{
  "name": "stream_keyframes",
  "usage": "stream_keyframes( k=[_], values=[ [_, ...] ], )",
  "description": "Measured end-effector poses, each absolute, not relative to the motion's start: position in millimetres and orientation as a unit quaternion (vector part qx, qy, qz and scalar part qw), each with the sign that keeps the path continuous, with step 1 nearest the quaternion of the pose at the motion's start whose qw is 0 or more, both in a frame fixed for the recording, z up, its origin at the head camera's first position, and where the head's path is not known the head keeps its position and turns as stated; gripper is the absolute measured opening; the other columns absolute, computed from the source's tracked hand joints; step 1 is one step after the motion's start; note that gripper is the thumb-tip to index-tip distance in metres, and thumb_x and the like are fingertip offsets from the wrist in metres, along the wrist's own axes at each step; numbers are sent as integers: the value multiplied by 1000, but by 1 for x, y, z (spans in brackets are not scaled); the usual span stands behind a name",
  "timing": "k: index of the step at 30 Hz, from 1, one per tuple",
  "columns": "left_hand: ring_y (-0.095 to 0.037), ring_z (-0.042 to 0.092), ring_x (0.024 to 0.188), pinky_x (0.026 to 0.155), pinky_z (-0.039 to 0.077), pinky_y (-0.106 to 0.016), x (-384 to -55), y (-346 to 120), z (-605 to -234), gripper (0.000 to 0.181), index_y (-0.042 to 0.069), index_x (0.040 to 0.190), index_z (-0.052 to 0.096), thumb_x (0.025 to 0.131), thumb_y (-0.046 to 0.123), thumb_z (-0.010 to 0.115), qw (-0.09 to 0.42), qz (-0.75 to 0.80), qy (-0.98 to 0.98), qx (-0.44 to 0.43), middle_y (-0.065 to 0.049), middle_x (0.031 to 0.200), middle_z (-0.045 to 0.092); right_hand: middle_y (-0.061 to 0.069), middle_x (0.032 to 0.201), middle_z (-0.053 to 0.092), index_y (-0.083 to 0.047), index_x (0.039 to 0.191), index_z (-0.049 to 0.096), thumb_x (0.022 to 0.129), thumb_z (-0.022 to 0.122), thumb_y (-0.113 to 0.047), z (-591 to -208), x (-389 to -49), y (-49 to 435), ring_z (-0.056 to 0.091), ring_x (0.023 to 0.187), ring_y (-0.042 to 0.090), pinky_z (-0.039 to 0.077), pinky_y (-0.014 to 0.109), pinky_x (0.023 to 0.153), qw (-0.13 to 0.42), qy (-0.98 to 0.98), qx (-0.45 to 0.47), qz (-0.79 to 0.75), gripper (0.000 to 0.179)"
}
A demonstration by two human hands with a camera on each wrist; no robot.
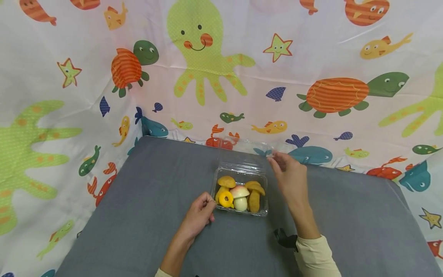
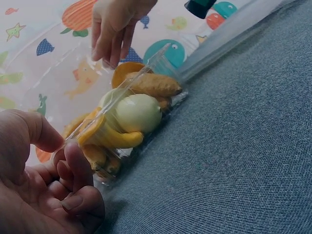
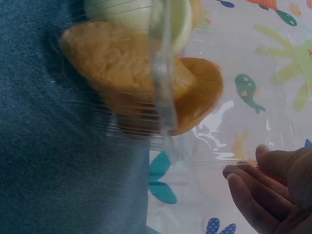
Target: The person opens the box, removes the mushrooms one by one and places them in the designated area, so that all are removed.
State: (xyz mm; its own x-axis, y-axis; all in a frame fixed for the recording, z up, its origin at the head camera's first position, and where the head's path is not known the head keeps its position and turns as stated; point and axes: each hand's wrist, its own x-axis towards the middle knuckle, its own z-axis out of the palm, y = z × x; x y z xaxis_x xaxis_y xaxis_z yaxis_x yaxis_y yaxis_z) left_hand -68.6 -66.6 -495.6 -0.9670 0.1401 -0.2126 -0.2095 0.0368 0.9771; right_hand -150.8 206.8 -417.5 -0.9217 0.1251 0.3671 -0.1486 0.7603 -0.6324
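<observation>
A clear plastic clamshell box [image 1: 262, 213] stands on the grey table with its hinged lid [image 1: 243, 166] raised at the back. Inside lie several mushrooms: a tan one [image 1: 226, 182] at the left, a pale one with a pinkish cap [image 1: 241, 204] in the middle and a brown one [image 1: 254, 200] at the right. A small yellow piece with a dark centre [image 1: 226, 199] sits in front. My left hand [image 1: 200, 211] pinches the box's front left corner between thumb and fingers. With thumb and fingertips, my right hand [image 1: 292, 177] pinches the lid's right edge.
The grey cloth-covered table [image 1: 159, 227] spreads around the box. Behind it and at the sides hangs a white curtain [image 1: 242, 107] printed with sea animals. A dark strap piece [image 1: 285, 238] shows at the right wrist.
</observation>
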Motion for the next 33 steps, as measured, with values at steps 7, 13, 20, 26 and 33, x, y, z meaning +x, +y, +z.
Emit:
stream_keyframes(
  k=[7, 13, 20, 26, 33],
  values=[
    [-19, 59, 67, 58, 41, -24, -68, -68, -496, 16, 8, 91, 49, 103, 13, 58, 125, 695, 708, -26, -4, 75, 52, 15, 113, 79, -2, 124, 75, 100, 76, -22, -427, -155, 207, 79, 97, 34, 63, 50, 79, 190, -917, 7, 349, 32],
    [-19, 59, 67, 58, 41, -24, -68, -68, -495, 16, 8, 92, 49, 103, 13, 58, 124, 696, 707, -29, -4, 77, 52, 15, 113, 79, -3, 127, 75, 101, 75, -21, -434, -157, 209, 79, 96, 34, 62, 51, 78, 172, -922, 6, 348, 32],
    [-19, 59, 67, 58, 41, -24, -68, -67, -495, 15, 8, 92, 50, 103, 13, 58, 123, 696, 707, -25, -5, 77, 52, 15, 109, 79, -5, 131, 74, 102, 73, -21, -440, -159, 211, 79, 94, 34, 63, 51, 76, 160, -924, -4, 347, 33],
    [-18, 58, 67, 58, 41, -24, -68, -66, -495, 15, 8, 92, 50, 103, 12, 59, 123, 700, 703, -31, -4, 77, 52, 17, 104, 79, -4, 130, 74, 102, 73, -21, -445, -162, 213, 79, 91, 35, 63, 51, 72, 155, -924, -4, 349, 33],
    [-18, 58, 66, 56, 41, -25, -69, -65, -498, 15, 9, 91, 50, 103, 13, 58, 117, 707, 697, -38, -2, 77, 51, 18, 106, 79, -1, 132, 71, 101, 73, -19, -451, -164, 218, 79, 90, 35, 63, 51, 72, 141, -924, 6, 355, 36]
  ],
)
